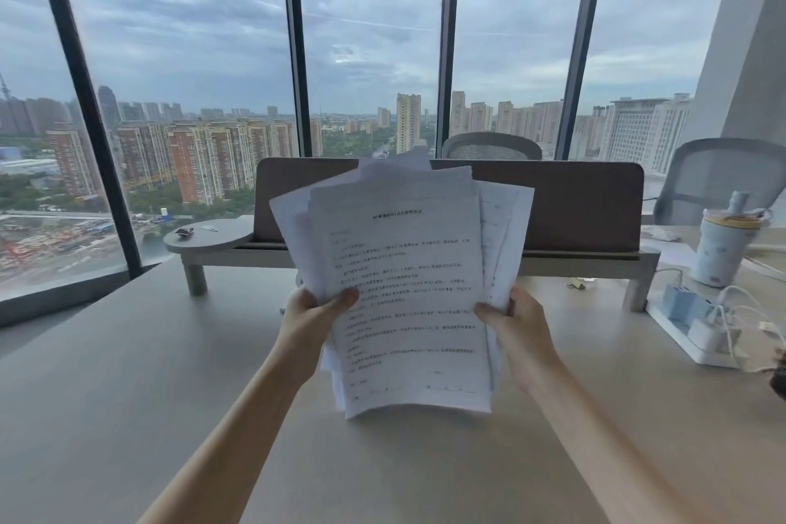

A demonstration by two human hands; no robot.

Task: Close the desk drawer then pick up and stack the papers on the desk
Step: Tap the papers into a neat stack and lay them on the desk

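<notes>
A loose bundle of printed white papers [408, 268] is held upright above the pale desk [127, 374], its sheets fanned and uneven at the top. My left hand [312, 315] grips the bundle's left edge, thumb on the front sheet. My right hand [516, 319] grips the right edge the same way. The lower edge of the papers hangs just above the desk surface. The desk drawer is out of view.
A grey riser shelf [221, 245] with a brown divider panel [574, 204] runs across the back of the desk. At right are a white power strip [697, 332] with plugs and cables, and a patterned cup [723, 247]. Two mesh chairs stand behind; windows lie beyond.
</notes>
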